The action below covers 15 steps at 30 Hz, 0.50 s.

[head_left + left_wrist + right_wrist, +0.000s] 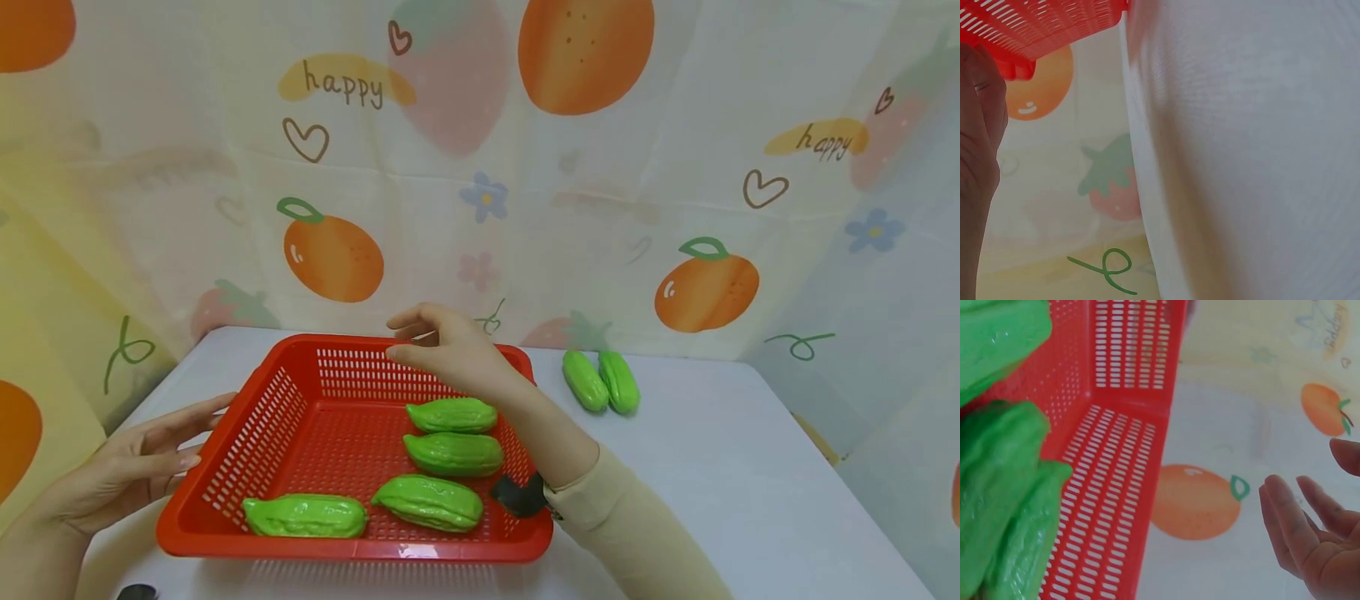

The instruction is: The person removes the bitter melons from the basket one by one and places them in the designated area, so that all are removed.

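Observation:
A red perforated plastic basket [352,548] sits on the white table, with several glossy green, ridged, gourd-like vegetables [453,454] inside. Most of them line its right side; one vegetable [306,516] lies at the front left. At the basket's left wall is my left hand [123,471], its thumb and extended fingers right at the rim. My right hand [450,346] hovers over the far right part of the basket, fingers loosely bent and holding nothing. In the right wrist view the same hand [1319,540] shows bare, spread fingers beyond the basket wall.
Two more green vegetables [602,382] lie side by side on the table [697,475], right of the basket. Behind stands a fruit-printed cloth backdrop [450,217]. A black strap-like piece [519,497] is by the right wrist, over the basket's right edge.

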Tool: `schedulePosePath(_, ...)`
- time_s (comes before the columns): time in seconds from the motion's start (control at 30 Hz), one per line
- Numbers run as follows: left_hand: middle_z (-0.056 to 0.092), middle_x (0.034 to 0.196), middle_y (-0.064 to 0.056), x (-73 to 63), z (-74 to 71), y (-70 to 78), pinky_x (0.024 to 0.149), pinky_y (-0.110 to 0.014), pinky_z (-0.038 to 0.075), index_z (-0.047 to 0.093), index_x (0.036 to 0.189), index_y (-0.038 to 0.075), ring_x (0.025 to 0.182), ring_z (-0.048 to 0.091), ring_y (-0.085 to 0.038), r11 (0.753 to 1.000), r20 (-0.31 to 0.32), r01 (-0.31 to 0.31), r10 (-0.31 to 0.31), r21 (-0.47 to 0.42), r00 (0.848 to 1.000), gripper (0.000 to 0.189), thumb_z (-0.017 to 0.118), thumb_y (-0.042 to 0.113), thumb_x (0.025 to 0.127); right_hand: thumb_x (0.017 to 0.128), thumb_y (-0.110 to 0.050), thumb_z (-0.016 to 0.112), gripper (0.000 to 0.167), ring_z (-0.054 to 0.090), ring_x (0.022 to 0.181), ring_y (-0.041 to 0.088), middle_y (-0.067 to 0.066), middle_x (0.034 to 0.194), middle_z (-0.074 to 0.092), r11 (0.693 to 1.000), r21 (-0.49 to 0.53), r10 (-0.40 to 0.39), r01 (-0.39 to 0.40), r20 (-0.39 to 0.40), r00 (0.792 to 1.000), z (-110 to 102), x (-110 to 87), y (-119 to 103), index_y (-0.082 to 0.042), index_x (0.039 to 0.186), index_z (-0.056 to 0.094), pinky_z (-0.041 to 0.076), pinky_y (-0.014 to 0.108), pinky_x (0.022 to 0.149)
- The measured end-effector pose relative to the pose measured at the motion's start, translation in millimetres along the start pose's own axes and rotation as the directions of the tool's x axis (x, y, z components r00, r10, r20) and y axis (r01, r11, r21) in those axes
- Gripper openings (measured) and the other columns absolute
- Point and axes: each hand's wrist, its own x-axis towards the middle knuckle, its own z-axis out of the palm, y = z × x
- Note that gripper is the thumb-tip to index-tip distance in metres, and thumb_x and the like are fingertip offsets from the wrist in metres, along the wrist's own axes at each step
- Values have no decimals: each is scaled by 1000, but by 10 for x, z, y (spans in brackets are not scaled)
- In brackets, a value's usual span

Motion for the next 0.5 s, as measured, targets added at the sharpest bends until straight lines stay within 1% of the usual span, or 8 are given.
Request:
schedulePosePath(0.03, 41, 157, 2, -2, 3, -2, 109, -43, 48, 15, 160, 25, 133, 55, -29, 1000, 3, -5, 5, 6, 1000, 72, 13, -11, 98, 93, -27, 68, 33, 65, 113, 19, 0, 127, 66, 1000, 1, 2, -2, 6, 1000, 24, 13, 2, -24, 125, 63, 55, 32, 93)
schedulePosePath(0.1, 42, 156, 2, -3, 18, -2, 107, -43, 49, 16, 160, 23, 132, 56, -30, 1000, -12, -15, 15, 9, 1000, 71, 14, -12, 98, 92, -27, 68, 32, 65, 112, 18, 0, 126, 67, 1000, -3, 7, -7, 16, 1000, 72, 39, 3, -25, 124, 63, 55, 31, 91)
schedulePosePath(0.17, 42, 156, 1, -1, 26, -3, 107, -43, 49, 15, 160, 22, 132, 56, -30, 1000, -11, -22, 22, 13, 1000, 71, 14, -12, 98, 92, -28, 69, 31, 65, 110, 16, -1, 124, 67, 1000, -8, 12, -12, 24, 1000, 113, 62, 1, -26, 122, 64, 55, 30, 90)
schedulePosePath(0.23, 41, 157, 1, 3, 27, -5, 107, -44, 49, 14, 160, 21, 132, 56, -30, 999, -5, -30, 30, 18, 1000, 71, 14, -13, 97, 92, -28, 69, 30, 65, 108, 15, 0, 123, 68, 1000, -11, 6, -5, 33, 999, 150, 87, 3, -26, 121, 65, 55, 29, 88)
schedulePosePath(0.33, 40, 157, 1, 9, 14, -7, 108, -43, 49, 13, 160, 22, 132, 56, -29, 1000, 9, -24, 23, 18, 1000, 72, 13, -12, 97, 92, -27, 69, 29, 65, 105, 13, 0, 120, 68, 1000, -3, -3, 3, 50, 999, 204, 115, 17, -23, 120, 66, 55, 28, 85)
schedulePosePath(0.5, 42, 156, 2, 2, 2, -3, 107, -43, 50, 16, 160, 23, 131, 57, -29, 1000, -9, -16, 17, 20, 1000, 72, 14, -12, 97, 92, -26, 68, 28, 65, 99, 10, -3, 115, 67, 1000, 17, 16, -18, 90, 996, 306, 145, 37, -21, 119, 66, 55, 27, 82)
